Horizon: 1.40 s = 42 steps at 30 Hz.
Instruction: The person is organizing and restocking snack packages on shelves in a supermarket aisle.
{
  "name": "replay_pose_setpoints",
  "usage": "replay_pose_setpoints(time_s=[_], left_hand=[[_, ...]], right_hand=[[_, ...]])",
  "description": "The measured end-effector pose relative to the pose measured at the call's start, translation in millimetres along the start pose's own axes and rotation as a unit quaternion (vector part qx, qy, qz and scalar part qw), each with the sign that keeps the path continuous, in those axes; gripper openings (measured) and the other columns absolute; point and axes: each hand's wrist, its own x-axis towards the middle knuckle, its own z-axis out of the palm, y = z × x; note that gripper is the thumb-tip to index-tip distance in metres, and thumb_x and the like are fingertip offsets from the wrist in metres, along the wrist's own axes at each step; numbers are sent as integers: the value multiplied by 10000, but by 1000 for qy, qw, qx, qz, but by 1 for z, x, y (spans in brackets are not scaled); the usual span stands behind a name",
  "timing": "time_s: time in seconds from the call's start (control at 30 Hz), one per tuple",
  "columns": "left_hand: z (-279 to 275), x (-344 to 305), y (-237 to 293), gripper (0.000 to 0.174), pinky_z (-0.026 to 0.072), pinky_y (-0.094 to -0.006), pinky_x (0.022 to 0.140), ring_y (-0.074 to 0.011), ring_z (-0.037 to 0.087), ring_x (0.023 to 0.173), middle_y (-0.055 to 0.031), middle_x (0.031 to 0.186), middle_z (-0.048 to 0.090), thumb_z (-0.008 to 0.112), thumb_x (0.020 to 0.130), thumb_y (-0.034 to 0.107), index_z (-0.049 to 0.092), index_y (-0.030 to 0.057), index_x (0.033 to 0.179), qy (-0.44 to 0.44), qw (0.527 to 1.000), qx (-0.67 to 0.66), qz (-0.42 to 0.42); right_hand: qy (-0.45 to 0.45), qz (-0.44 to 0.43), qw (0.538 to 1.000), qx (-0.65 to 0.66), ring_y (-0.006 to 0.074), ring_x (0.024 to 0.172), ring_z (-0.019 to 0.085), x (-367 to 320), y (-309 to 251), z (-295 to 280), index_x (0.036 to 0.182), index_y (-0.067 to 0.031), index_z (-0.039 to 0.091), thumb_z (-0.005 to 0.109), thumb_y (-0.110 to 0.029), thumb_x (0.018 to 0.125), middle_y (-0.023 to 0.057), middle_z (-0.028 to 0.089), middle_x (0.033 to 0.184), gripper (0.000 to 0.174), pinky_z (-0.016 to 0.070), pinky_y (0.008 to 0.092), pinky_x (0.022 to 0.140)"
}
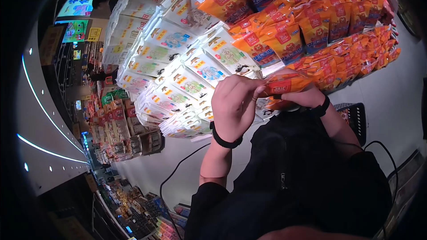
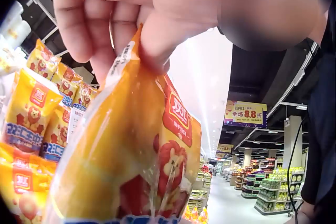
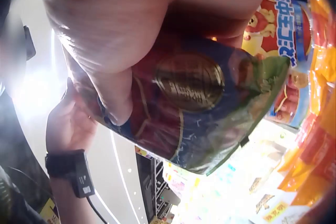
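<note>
Both hands hold an orange and blue sausage bag [image 1: 284,83] with a red label and a lion picture, in front of the body. In the left wrist view, my left hand [image 1: 235,104] pinches the bag [image 2: 126,145] at its top edge between thumb and fingers. The right hand [image 1: 308,97] grips the other end; most of it is hidden behind the bag in the head view. Its thumb lies across the blue and dark red face of the bag [image 3: 178,92] in the right wrist view. The left hand [image 3: 68,129] also shows there, at the bag's far end.
Stacked orange sausage bags [image 1: 320,22] fill the display just ahead and to the right. White printed packages [image 1: 178,62] are piled to the left of them. A black basket [image 1: 353,118] stands on the floor at right. Thin black cables [image 1: 175,169] hang beside the arms.
</note>
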Motion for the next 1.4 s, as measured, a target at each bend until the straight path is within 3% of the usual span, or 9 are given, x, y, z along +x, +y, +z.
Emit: replay_pose_setpoints(time_s=[0.33, 0.47, 0.57, 0.7, 0.9, 1.17, 1.2, 1.37, 1.4], left_hand=[[-7, -31, -18, 83, 508, -372, 744, -263, 658, 779, -98, 841, 685, 846, 940, 61, 796, 15, 988, 31, 993, -31, -106], [-2, -37, -35, 123, 551, -331, 819, -184, 689, 862, -83, 951, 735, 864, 965, 83, 788, -8, 999, 86, 979, -93, -161], [20, -54, -64, 256, 578, -341, 974, -176, 719, 1116, -93, 1217, 759, 826, 1031, 140, 748, 6, 1234, 152, 914, -282, -249], [50, -83, -76, 459, 565, -319, 1012, -164, 714, 1187, -120, 1363, 749, 767, 1095, 256, 641, -35, 1426, 114, 792, -505, -323], [59, -88, -82, 354, 509, -265, 829, -76, 613, 913, -19, 1023, 745, 676, 1157, 276, 751, -54, 1263, 148, 828, -450, -300], [52, -54, -85, 360, 617, -335, 997, -158, 747, 1084, -91, 1167, 800, 642, 1167, 252, 777, -63, 1277, 105, 875, -418, -222], [52, -52, -91, 358, 616, -329, 981, -153, 745, 1070, -88, 1159, 801, 652, 1163, 255, 778, -61, 1274, 101, 874, -412, -235], [77, -42, -129, 336, 570, -293, 895, -117, 710, 964, -75, 1049, 811, 687, 1143, 242, 795, -38, 1294, 102, 894, -358, -247], [81, -39, -134, 340, 567, -290, 883, -114, 706, 949, -72, 1025, 808, 691, 1141, 248, 795, -41, 1288, 106, 900, -343, -247]], right_hand=[[-4, 90, 985, -145, 196, 1256, 720, -11, -27, 13, 1464, -17, 640, 962, -262, 896, 109, 765, 1355, 697, 554, 370, 1098], [-5, 106, 972, -208, 240, 1231, 739, -9, -32, 16, 1465, 7, 620, 949, -314, 897, 143, 775, 1318, 730, 554, 387, 1087], [-21, 49, 972, -229, 272, 1158, 761, -7, -42, 25, 1445, 18, 627, 922, -361, 919, 167, 786, 1258, 711, 568, 395, 1034], [-11, 48, 960, -275, 292, 1024, 769, -10, -42, 30, 1415, 32, 633, 908, -418, 931, 175, 788, 1140, 716, 580, 412, 909], [12, 57, 957, -284, 246, 1028, 733, -10, -30, 29, 1387, 19, 644, 932, -404, 915, 148, 765, 1149, 697, 567, 397, 924], [88, -64, 951, -289, 233, 909, 573, 30, -18, 14, 1264, -2, 685, 959, -197, 864, 86, 549, 1012, 522, 501, 356, 867], [88, -75, 927, -357, 239, 962, 607, 39, -9, 4, 1237, 8, 677, 957, -176, 858, 97, 588, 1052, 505, 516, 356, 885], [119, -37, 983, -138, 280, 1154, 747, 70, 14, 3, 1328, 31, 684, 903, -77, 878, 176, 759, 1232, 511, 568, 380, 1006], [116, -15, 957, -266, 284, 1157, 774, 73, 12, 2, 1393, 35, 663, 872, -46, 893, 195, 784, 1264, 548, 577, 382, 1015]])
